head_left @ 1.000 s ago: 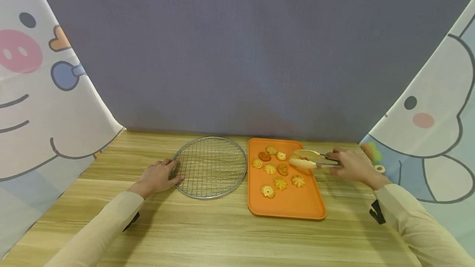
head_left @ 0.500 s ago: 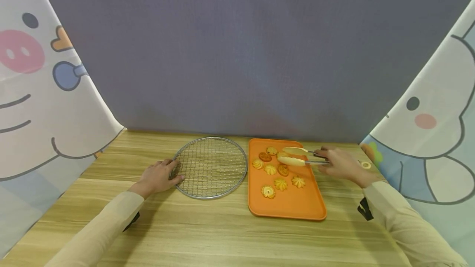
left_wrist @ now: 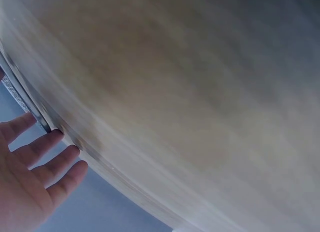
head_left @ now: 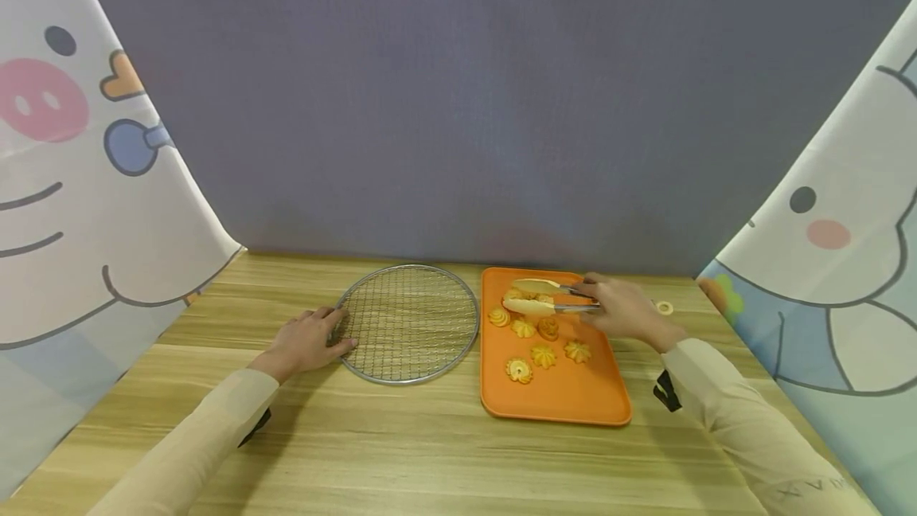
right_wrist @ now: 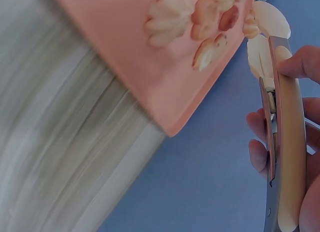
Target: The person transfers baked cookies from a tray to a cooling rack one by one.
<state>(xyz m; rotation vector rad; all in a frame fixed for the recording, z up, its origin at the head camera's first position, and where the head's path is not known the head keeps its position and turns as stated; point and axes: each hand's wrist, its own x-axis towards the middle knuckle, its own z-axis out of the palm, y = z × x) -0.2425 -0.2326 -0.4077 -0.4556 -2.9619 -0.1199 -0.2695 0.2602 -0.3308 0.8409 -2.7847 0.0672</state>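
My left hand (head_left: 308, 341) rests at the left rim of a round wire rack (head_left: 411, 325), thumb over its mesh. Its fingers (left_wrist: 55, 167) look loosely extended in the left wrist view. My right hand (head_left: 622, 307) grips metal-handled tongs (right_wrist: 290, 142) with cream-coloured tips. Spread apart, the tong tips reach over the back left of an orange tray (head_left: 559, 403) and partly hide the cookies there. Several cookies lie on the tray, among them a swirled one (head_left: 499, 316), star-shaped ones (head_left: 543, 355) and a ring-shaped one (head_left: 519, 370).
Rack and tray lie side by side on a wood-grain table (head_left: 401, 452). A grey cloth wall (head_left: 458, 118) rises behind them, with cartoon-printed panels (head_left: 845, 277) on both sides.
My right hand has moved left with the tongs, from the tray's right side to over the cookies at its back left. My left hand and the rack have stayed put.
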